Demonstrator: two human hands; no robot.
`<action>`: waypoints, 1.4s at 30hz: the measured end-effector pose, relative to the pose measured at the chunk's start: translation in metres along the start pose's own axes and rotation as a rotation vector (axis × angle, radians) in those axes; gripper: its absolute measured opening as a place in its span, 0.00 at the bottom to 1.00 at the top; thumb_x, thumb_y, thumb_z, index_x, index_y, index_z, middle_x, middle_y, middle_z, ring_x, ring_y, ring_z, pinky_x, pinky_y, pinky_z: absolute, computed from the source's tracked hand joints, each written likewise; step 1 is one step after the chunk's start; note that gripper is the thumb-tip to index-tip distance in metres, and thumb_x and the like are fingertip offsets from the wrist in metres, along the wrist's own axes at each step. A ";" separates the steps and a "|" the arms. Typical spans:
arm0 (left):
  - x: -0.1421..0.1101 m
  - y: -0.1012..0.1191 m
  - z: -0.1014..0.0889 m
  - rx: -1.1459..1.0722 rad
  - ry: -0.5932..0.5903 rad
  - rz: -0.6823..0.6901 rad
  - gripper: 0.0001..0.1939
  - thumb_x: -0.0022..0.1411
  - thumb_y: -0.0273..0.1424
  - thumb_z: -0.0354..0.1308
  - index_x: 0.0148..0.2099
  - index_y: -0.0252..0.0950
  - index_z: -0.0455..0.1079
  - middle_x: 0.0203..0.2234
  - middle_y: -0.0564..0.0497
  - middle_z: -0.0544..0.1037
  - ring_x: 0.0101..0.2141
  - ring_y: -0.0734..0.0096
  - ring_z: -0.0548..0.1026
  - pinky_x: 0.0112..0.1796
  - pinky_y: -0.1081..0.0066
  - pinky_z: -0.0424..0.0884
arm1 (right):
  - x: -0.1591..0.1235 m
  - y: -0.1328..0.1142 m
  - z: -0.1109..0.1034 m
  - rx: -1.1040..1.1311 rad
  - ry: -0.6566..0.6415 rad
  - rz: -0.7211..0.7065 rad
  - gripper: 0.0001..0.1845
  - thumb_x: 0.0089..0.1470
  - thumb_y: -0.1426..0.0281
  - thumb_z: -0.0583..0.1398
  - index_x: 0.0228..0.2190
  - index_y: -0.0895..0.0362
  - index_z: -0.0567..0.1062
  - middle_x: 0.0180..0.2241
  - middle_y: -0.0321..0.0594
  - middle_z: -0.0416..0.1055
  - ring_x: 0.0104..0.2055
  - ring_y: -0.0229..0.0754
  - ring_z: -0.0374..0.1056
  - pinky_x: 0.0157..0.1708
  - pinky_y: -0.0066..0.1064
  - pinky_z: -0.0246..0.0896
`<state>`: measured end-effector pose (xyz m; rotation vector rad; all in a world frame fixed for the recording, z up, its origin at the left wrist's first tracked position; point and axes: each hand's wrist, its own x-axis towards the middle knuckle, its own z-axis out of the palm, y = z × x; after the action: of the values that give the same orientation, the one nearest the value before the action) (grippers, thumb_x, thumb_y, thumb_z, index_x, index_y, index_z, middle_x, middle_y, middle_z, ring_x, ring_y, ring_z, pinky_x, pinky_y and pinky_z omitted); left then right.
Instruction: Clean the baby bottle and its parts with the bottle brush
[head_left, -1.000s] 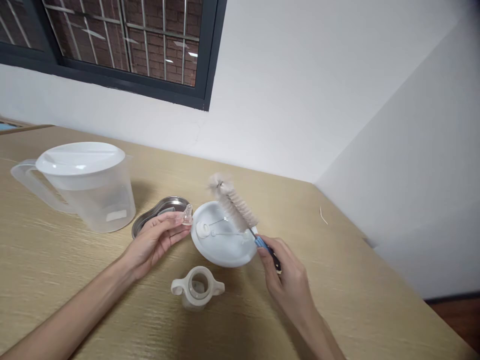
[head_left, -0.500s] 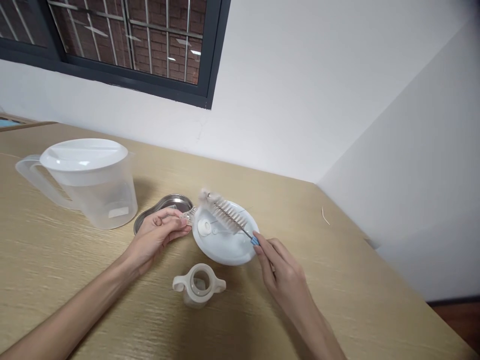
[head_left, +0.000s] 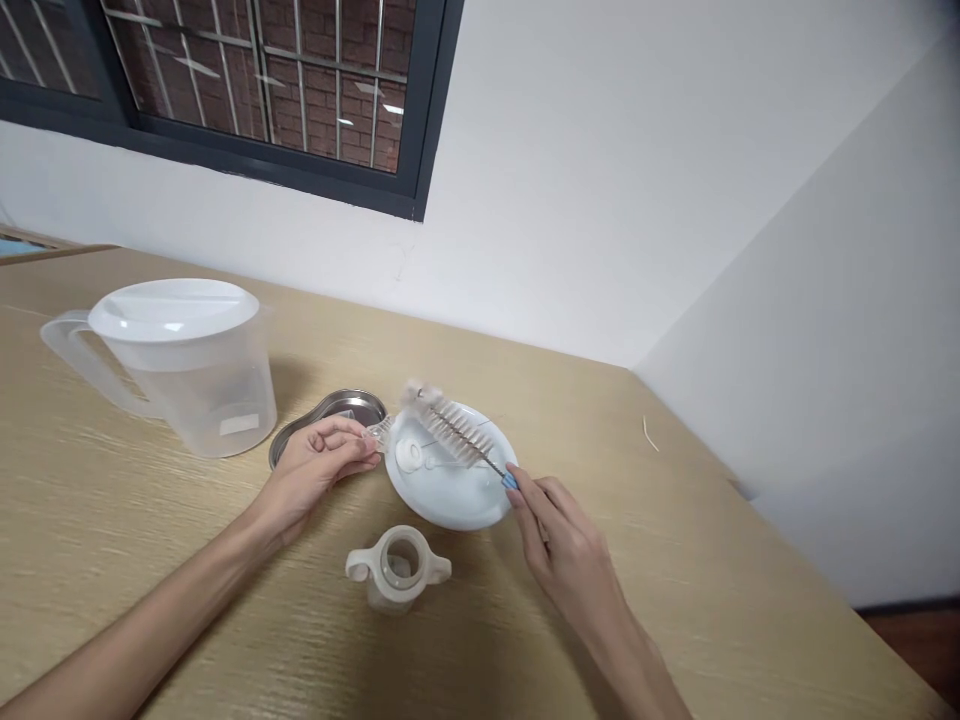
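My right hand [head_left: 562, 530] is closed round the blue handle end of a bottle brush [head_left: 457, 432] with pale bristles. The brush slants up to the left above a white bowl [head_left: 457, 508]. In the bowl lie a white ring-like part [head_left: 409, 454] and some thin pieces, partly hidden by the bristles. My left hand [head_left: 326, 462] pinches a small clear plastic piece [head_left: 381, 432] at the bowl's left rim, near the brush tip; its exact kind is unclear. Below the bowl stands a two-handled baby bottle [head_left: 399, 570], upright and without a top.
A lidded clear plastic pitcher [head_left: 202, 390] stands at the left. Behind my left hand is a kidney-shaped metal tray [head_left: 360, 402] with something clear in it. A thin pale strip [head_left: 649, 434] lies on the wooden table [head_left: 720, 590], which meets the wall at the back.
Both hands, the brush and the clear piece stay nearly where they were. The view has shifted very slightly.
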<state>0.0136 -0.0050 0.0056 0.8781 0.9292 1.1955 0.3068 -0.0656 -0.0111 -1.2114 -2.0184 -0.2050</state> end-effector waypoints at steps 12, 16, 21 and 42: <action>0.001 0.003 0.002 0.248 0.053 0.153 0.12 0.49 0.30 0.72 0.35 0.35 0.74 0.27 0.52 0.82 0.31 0.75 0.78 0.36 0.79 0.73 | 0.000 -0.009 -0.001 -0.052 0.066 -0.071 0.23 0.62 0.78 0.59 0.58 0.59 0.69 0.36 0.42 0.70 0.34 0.35 0.67 0.35 0.27 0.65; 0.001 0.003 0.001 0.237 0.044 0.172 0.14 0.48 0.30 0.73 0.36 0.35 0.74 0.27 0.52 0.83 0.31 0.75 0.78 0.37 0.78 0.73 | 0.003 -0.007 -0.004 -0.099 0.137 -0.030 0.21 0.62 0.77 0.59 0.56 0.57 0.72 0.37 0.41 0.71 0.34 0.36 0.68 0.36 0.27 0.65; 0.001 0.003 0.001 0.234 0.053 0.176 0.15 0.46 0.30 0.73 0.36 0.35 0.74 0.27 0.52 0.83 0.31 0.75 0.78 0.36 0.78 0.74 | 0.004 -0.011 -0.007 -0.007 0.169 -0.010 0.21 0.61 0.79 0.59 0.54 0.56 0.73 0.38 0.41 0.72 0.34 0.35 0.68 0.34 0.26 0.64; -0.001 0.006 0.003 0.285 0.076 0.174 0.13 0.47 0.31 0.72 0.36 0.36 0.74 0.29 0.51 0.83 0.32 0.70 0.80 0.38 0.74 0.75 | 0.002 -0.012 -0.009 -0.040 0.148 -0.048 0.22 0.61 0.79 0.60 0.56 0.56 0.72 0.37 0.41 0.72 0.34 0.37 0.70 0.35 0.28 0.66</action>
<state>0.0145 -0.0054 0.0125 1.1667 1.1204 1.2702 0.3012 -0.0750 -0.0013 -1.1391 -1.9236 -0.3500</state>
